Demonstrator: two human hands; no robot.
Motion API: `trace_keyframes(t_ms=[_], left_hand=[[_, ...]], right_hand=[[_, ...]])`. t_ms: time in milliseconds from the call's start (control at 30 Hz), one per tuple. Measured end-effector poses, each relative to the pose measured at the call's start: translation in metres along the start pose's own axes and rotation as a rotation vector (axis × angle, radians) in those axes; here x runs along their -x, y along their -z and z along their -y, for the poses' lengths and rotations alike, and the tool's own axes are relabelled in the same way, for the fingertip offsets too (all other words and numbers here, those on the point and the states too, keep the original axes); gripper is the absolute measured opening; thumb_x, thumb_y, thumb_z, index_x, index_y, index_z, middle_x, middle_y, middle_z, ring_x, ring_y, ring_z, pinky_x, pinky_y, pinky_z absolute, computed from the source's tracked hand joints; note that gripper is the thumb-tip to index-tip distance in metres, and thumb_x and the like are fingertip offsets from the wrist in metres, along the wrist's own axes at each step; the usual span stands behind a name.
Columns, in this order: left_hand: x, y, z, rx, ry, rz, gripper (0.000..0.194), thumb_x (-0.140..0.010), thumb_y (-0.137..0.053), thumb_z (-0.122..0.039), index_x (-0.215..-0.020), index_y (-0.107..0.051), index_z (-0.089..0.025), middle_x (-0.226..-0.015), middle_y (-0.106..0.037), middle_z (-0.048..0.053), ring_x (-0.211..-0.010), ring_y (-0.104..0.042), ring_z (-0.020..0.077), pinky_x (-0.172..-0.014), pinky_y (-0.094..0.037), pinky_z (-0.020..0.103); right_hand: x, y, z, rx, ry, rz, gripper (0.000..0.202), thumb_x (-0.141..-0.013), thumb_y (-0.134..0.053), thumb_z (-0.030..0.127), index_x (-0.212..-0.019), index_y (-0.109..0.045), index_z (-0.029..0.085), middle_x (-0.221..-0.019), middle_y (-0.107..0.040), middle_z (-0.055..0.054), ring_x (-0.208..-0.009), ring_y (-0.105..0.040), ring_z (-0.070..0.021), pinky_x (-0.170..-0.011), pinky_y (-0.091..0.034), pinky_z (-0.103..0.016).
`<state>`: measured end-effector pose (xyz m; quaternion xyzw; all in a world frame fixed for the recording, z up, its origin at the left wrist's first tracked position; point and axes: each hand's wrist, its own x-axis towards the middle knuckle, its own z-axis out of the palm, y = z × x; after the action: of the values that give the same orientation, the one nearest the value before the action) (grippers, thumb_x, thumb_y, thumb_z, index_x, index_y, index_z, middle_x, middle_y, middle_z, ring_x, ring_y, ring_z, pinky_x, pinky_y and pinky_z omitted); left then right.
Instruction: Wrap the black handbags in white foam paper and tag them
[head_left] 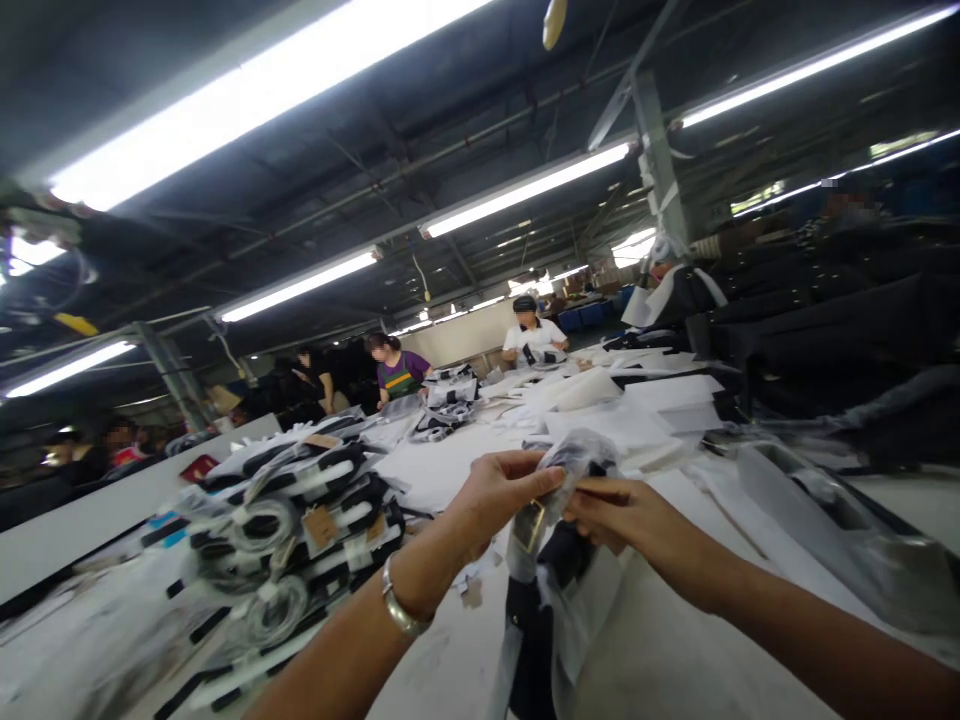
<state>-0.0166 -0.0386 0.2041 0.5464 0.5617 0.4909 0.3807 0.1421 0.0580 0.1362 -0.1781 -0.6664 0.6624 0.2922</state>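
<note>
My left hand [504,497], with a silver bracelet [401,598] at the wrist, is closed with thumb and fingers on a clear plastic wrapping [581,452]. Through the film shows a gold-coloured metal piece [533,525], perhaps a buckle. From the other side my right hand [619,512] pinches at the wrapping and the black strap-like piece [564,553]; its fingertips are partly hidden. The black piece hangs down toward the table's near edge, its lower part [529,640] partly covered by loose film. What exactly the black item is, I cannot tell.
To the left rises a stack of plastic-wrapped black and white pieces [330,500] with brown tags [320,527]. White sheets [637,400] spread across the table beyond my hands. Grey plastic film [817,530] lies at right. Two people [401,370] [534,335] work farther along the table.
</note>
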Motion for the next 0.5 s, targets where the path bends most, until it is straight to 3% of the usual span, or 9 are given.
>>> trace_keyframes(t_ms=[67, 167, 267, 367, 500], left_hand=[[0.001, 0.0, -0.001, -0.016, -0.003, -0.005, 0.046, -0.074, -0.081, -0.049, -0.107, -0.077, -0.017, -0.089, -0.074, 0.003, -0.075, -0.063, 0.0128, -0.072, -0.046, 0.021], [0.002, -0.001, -0.004, -0.022, -0.012, -0.004, 0.049, -0.071, -0.083, -0.05, -0.108, -0.078, -0.017, -0.091, -0.074, 0.004, -0.076, -0.064, 0.0138, -0.073, -0.048, 0.022], [0.004, -0.003, -0.004, -0.051, -0.095, 0.005, 0.046, -0.075, -0.08, -0.048, -0.11, -0.077, -0.018, -0.105, -0.073, 0.006, -0.089, -0.066, 0.0178, -0.079, -0.05, 0.024], [0.004, -0.003, 0.0, -0.136, -0.205, -0.03, 0.04, -0.078, -0.078, -0.047, -0.106, -0.078, -0.019, -0.122, -0.068, 0.008, -0.098, -0.066, 0.0205, -0.082, -0.051, 0.025], [0.001, -0.001, 0.009, -0.239, -0.241, -0.1, 0.039, -0.078, -0.078, -0.046, -0.109, -0.078, -0.022, -0.13, -0.064, 0.008, -0.085, -0.068, 0.0156, -0.072, -0.053, 0.022]], right_hand=[[-0.002, 0.0, -0.001, -0.121, -0.057, -0.006, 0.04, -0.072, -0.079, 0.055, -0.092, -0.078, 0.021, -0.086, -0.072, -0.004, -0.086, -0.064, -0.0199, -0.078, -0.052, -0.03], [-0.001, 0.002, 0.0, -0.279, -0.121, 0.021, 0.038, -0.067, -0.085, 0.051, -0.093, -0.079, 0.024, -0.106, -0.073, -0.006, -0.112, -0.061, -0.027, -0.102, -0.047, -0.039], [0.008, 0.001, 0.009, -0.304, -0.075, 0.058, 0.042, -0.06, -0.087, 0.054, -0.089, -0.079, 0.024, -0.119, -0.07, -0.008, -0.119, -0.058, -0.0324, -0.107, -0.045, -0.043], [0.019, -0.005, 0.021, -0.321, -0.072, -0.01, 0.047, -0.054, -0.086, 0.061, -0.082, -0.08, 0.024, -0.12, -0.07, -0.011, -0.119, -0.057, -0.0371, -0.105, -0.048, -0.046], [0.026, -0.014, 0.026, -0.34, -0.112, -0.082, 0.045, -0.055, -0.083, 0.061, -0.085, -0.079, 0.027, -0.119, -0.071, -0.009, -0.12, -0.058, -0.0373, -0.104, -0.049, -0.047]])
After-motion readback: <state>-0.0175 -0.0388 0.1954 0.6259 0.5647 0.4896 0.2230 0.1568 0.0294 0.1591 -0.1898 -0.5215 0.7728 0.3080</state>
